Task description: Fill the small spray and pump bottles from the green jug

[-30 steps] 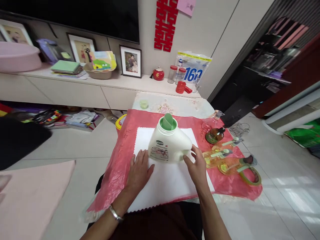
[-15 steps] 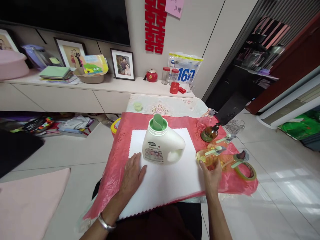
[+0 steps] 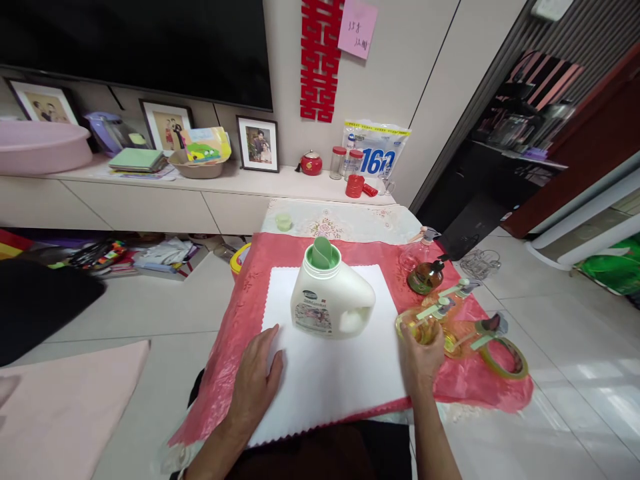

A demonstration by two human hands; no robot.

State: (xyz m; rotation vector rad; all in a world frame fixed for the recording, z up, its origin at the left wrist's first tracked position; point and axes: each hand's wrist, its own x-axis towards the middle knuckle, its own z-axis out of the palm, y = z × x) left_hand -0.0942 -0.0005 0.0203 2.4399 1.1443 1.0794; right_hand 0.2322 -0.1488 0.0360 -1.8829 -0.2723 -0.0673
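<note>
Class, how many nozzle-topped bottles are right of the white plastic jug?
5: a clear round bottle farthest back; a dark brown bottle just in front; an orange bottle nearer; a clear yellow bottle at the right hand; an amber bottle to its right. More may be hidden.

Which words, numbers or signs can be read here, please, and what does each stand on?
"160": plastic bag; its smaller print is too small.
"囍", repeated: red wall cutout.
Pink note: handwriting, perhaps beginning "35", otherwise unclear.
White jug: label too blurred to read surely.
Red pot: gold mark too small.
</note>
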